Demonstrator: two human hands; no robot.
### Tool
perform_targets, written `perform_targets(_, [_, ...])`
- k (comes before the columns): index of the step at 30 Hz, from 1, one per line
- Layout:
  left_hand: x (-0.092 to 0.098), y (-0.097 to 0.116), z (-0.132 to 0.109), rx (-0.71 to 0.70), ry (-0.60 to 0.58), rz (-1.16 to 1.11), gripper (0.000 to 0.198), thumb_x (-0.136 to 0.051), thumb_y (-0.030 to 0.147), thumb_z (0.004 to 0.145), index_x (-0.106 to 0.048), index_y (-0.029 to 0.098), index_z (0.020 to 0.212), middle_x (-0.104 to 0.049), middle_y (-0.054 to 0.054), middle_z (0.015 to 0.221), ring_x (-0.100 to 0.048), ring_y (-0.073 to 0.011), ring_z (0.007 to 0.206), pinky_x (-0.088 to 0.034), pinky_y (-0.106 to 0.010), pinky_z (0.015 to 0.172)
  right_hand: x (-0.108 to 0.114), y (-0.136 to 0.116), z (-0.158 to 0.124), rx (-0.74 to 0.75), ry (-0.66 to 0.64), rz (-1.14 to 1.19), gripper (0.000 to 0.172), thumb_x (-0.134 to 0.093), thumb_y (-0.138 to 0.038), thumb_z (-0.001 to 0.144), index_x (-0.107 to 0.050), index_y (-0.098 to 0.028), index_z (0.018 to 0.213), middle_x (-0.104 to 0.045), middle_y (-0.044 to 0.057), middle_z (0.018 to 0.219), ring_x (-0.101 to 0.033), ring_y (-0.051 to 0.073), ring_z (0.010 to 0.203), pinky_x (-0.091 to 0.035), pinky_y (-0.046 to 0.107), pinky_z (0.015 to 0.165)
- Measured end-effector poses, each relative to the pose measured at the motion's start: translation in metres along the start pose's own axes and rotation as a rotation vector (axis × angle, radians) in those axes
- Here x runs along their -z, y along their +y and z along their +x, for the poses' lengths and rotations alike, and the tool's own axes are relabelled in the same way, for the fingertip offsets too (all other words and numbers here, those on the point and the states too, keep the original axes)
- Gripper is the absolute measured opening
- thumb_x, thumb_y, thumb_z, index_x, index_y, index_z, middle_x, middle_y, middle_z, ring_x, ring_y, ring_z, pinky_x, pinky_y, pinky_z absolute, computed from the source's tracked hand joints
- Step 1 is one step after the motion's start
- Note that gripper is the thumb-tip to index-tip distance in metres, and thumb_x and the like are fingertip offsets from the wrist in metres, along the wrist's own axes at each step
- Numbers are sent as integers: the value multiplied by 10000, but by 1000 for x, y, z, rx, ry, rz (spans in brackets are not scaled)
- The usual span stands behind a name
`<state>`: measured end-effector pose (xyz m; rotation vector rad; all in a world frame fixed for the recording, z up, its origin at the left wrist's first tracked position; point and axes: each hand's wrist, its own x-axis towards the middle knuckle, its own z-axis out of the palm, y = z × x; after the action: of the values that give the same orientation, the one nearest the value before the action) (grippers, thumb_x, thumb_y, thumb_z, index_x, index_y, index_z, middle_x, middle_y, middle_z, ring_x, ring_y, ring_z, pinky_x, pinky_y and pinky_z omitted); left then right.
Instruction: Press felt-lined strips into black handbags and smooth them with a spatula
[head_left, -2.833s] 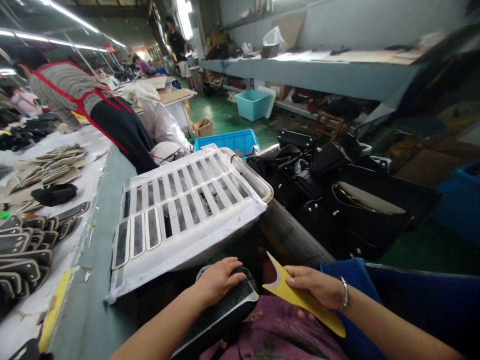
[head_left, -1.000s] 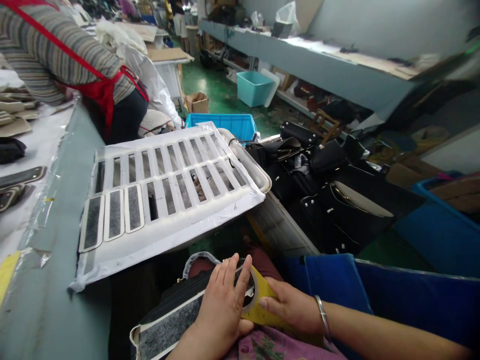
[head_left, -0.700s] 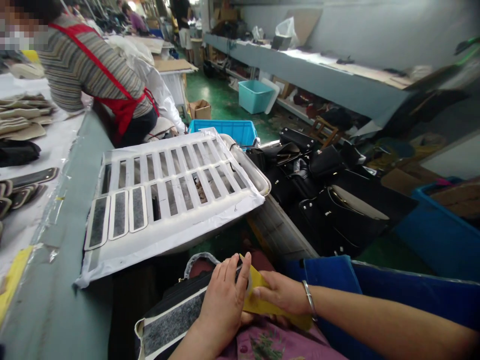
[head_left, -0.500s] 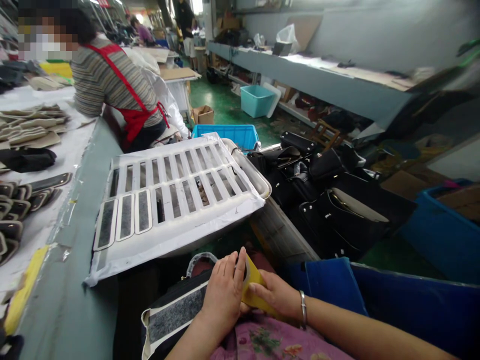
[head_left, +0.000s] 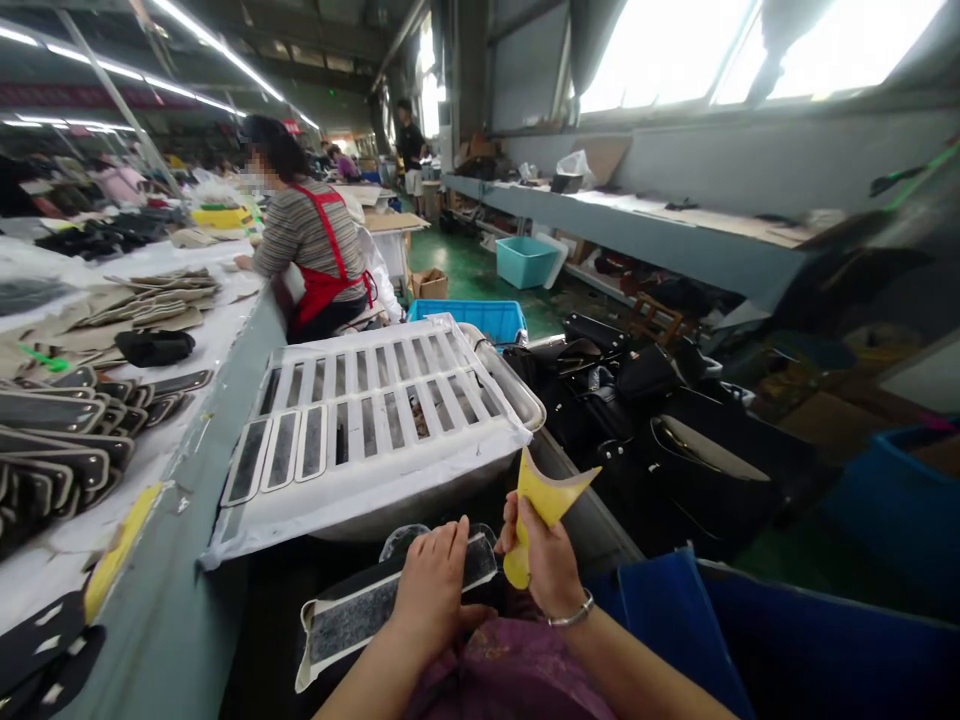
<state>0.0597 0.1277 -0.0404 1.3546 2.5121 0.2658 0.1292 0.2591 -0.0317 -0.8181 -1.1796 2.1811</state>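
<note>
My right hand [head_left: 551,560] grips a curved yellow sheet [head_left: 551,490], its wide cut end pointing up. My left hand [head_left: 435,575] lies with outstretched fingers on a black bag-like piece in my lap. Along that piece runs a grey felt strip [head_left: 352,618] with a pale border, partly covered by the left hand. A clear looped part [head_left: 401,540] shows behind the hand. Beyond both hands stands a slatted frame [head_left: 375,475] wrapped in white. Three grey panels [head_left: 283,450] with pale rims rest at its left end.
Left is a bench [head_left: 180,500] with stacked dark rimmed pieces [head_left: 67,450] and beige pieces [head_left: 150,300]. A co-worker in a red apron [head_left: 322,270] sits beyond. Black bags [head_left: 660,450] are piled right of the frame. A blue bin [head_left: 667,620] is close on my right.
My right hand has lifted the yellow sheet up and away from the left hand. The left hand now rests lower on the felt strip. The view has tilted upward.
</note>
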Motion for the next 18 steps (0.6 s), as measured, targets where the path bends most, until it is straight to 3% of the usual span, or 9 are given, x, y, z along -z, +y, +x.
perform_targets(5, [-4, -2, 0, 6, 36, 3, 962, -729, 533, 586, -349, 127, 1371, -466, -138, 1337, -429, -302, 1192, -311, -443, 1019, -11, 25, 18, 86, 60, -40, 395, -587, -544, 756, -505, -191, 912, -341, -107, 511, -273, 44, 377, -290, 190, 368])
perform_targets(9, [-5, -5, 3, 0, 33, 0, 899, -679, 503, 638, -334, 127, 1378, -447, -129, 1354, -411, -294, 1203, -294, -442, 1026, -14, 32, 23, 123, 67, -91, 445, -603, -558, 738, -533, -170, 946, -387, -93, 500, -312, 48, 389, -262, 187, 368])
perform_targets(14, [-8, -6, 4, -26, 55, -13, 846, -635, 439, 664, -330, 102, 1377, -452, -138, 1345, -412, -296, 1190, -288, -446, 1016, -7, 24, 9, 130, 58, -85, 375, -581, -518, 782, -525, -177, 928, -335, -107, 479, -273, 41, 375, -248, 183, 361])
perform_targets(18, [-10, -8, 0, -34, 60, -31, 856, -615, 489, 681, -317, 100, 1383, -438, -145, 1358, -399, -302, 1199, -276, -448, 1020, -3, 25, -10, 125, 84, -21, 314, -570, -472, 813, -518, -186, 932, -326, -105, 508, -259, 35, 385, -249, 173, 359])
